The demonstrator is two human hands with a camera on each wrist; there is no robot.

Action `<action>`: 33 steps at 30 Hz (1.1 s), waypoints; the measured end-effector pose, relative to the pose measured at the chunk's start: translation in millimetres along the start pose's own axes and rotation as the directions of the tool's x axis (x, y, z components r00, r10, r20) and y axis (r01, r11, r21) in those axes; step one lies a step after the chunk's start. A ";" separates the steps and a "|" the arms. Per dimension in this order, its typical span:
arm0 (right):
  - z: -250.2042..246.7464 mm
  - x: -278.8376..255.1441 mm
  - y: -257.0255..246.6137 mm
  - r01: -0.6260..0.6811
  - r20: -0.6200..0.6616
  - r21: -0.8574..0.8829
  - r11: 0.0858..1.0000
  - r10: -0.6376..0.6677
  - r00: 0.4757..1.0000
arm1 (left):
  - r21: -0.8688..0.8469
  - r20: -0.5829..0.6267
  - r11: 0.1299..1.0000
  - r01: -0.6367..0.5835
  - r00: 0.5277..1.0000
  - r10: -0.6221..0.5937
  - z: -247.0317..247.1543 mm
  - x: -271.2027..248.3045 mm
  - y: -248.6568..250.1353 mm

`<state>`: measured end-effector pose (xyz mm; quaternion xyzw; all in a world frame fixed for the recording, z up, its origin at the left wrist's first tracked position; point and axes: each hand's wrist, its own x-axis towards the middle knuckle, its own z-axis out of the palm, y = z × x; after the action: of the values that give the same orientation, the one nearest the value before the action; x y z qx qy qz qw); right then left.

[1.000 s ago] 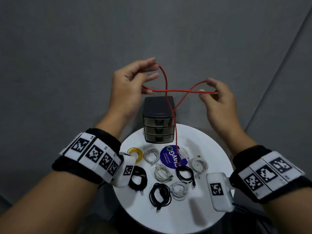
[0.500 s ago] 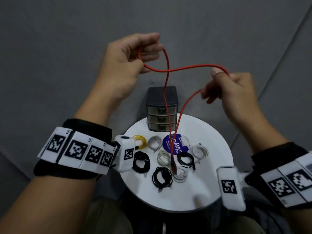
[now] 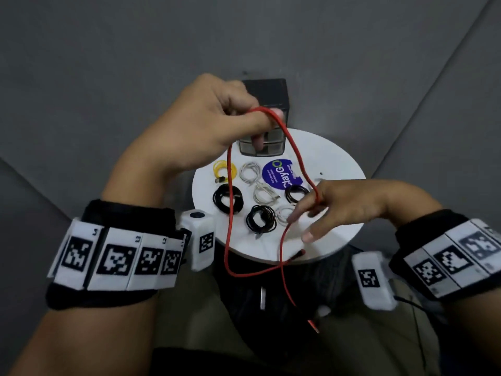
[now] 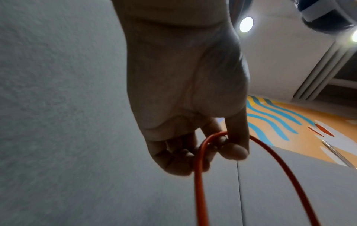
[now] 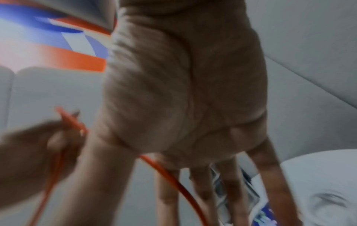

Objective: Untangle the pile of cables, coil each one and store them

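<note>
Table (image 3: 336, 164), round and white, bears one drawer box (image 3: 264, 147), half hidden by the left hand (image 3: 211, 123), plus eight coils: four black, three white, one yellow. The red cable (image 3: 230, 213) hangs in front of them; the right hand (image 3: 341, 202) has it between spread fingers.

Left wrist: curled fingers (image 4: 234, 150) pinch the cable's bend.

Right wrist: blurred; fingers (image 5: 203, 188) straight, apart, cable running between them.
</note>
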<state>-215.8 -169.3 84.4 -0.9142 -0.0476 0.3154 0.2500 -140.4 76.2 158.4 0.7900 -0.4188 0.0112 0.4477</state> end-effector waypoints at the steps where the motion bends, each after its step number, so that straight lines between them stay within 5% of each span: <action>1: -1.3 -5.4 -3.1 0.021 -0.017 -0.009 1.000 -0.021 1.000 | -0.007 0.046 0.999 0.032 0.998 -0.032 3.8 -3.2 -1.2; 3: -3.3 -15.6 -14.5 0.189 -0.109 0.155 0.970 -0.173 0.979 | -0.036 0.126 0.991 0.132 0.984 -0.127 13.7 -7.5 -5.8; 6: -4.2 -17.5 -34.3 0.465 -0.348 0.456 0.759 -0.329 0.878 | -0.027 0.177 0.966 0.256 0.953 -0.248 33.0 -9.4 -12.5; 9: 1.7 1.1 -47.8 0.517 -0.422 0.445 0.731 -0.338 0.841 | -0.095 0.130 0.944 0.316 0.944 -0.303 46.5 -8.7 -18.5; 12: 15.8 21.6 -40.2 0.540 -0.511 0.554 0.634 -0.254 0.822 | -0.265 0.167 0.881 0.391 0.919 -0.357 50.2 -14.3 -28.6; 16: 15.6 22.2 -6.9 0.571 -0.650 0.723 0.389 0.106 0.752 | -0.470 0.228 0.777 0.418 0.908 -0.351 37.5 -32.0 -46.4; 18: 10.4 16.2 9.4 0.548 -0.671 0.715 0.434 0.206 0.713 | -0.567 0.243 0.721 0.399 0.917 -0.316 33.5 -37.3 -51.6; 20: 5.8 11.8 14.3 0.507 -0.706 0.641 0.576 0.184 0.684 | -0.593 0.275 0.697 0.403 0.915 -0.295 34.9 -36.6 -51.5; 25: 7.6 13.4 -10.7 0.644 -0.772 0.379 0.665 -0.157 0.616 | -0.535 0.291 0.733 0.420 0.906 -0.307 49.0 -22.0 -45.1; 28: 13.9 25.2 -30.5 0.646 -0.751 0.296 0.704 -0.247 0.613 | -0.541 0.290 0.729 0.419 0.907 -0.306 49.8 -17.7 -46.6; 30: 15.3 33.4 -31.9 0.627 -0.793 0.283 0.726 -0.190 0.578 | -0.539 0.276 0.732 0.416 0.909 -0.313 46.3 -18.1 -50.0; 33: 8.9 45.9 -12.7 0.587 -0.902 0.338 0.735 0.076 0.424 | -0.584 0.198 0.719 0.377 0.925 -0.324 38.4 -22.8 -56.9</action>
<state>-183.7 -143.1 59.2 -0.7842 0.0430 -0.2468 0.5677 -130.7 77.7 86.8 0.6667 -0.2604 -0.2420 0.6551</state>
